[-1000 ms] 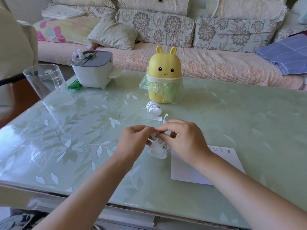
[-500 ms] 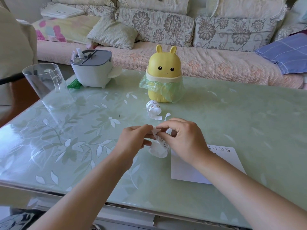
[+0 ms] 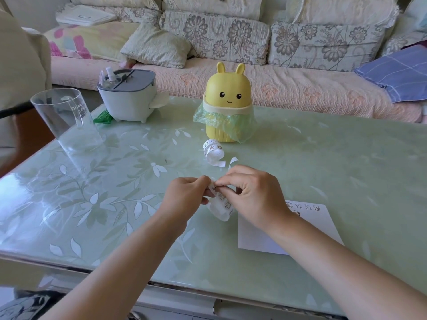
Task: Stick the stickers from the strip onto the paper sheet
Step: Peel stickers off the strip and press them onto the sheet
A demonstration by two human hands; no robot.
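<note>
Left hand: my left hand [image 3: 187,197] sits at centre frame, just left of the strip, fingers curled in, thumb and fingertips pinched on the strip's upper end.
Right hand: my right hand [image 3: 253,197] sits just right of centre, thumb and forefinger closed on the same upper end, facing the left hand's fingertips; the other fingers are bent loosely above.
Sticker strip: the sticker strip [image 3: 222,203] hangs between my two hands, gripped at the top, its lower part curling down and toward the lower right below my fingers. Small printed figures show on it. Whether a sticker is lifted from the backing, I cannot tell.
Paper sheet: the paper sheet [image 3: 320,221] lies flat on the table at right of centre, partly under my right wrist and forearm. A row of small stickers [image 3: 302,207] runs along its upper edge, with one more just below the row's left end.
Strip to sheet: the strip is just left of the sheet's upper left corner.
Second strip: a curled strip [image 3: 213,150] lies on the table above my hands, just in front of the yellow bunny bin [image 3: 227,98].
Table: the green glass table [image 3: 92,181] carries all of it; a clear cup [image 3: 67,118] stands at upper left.
</note>
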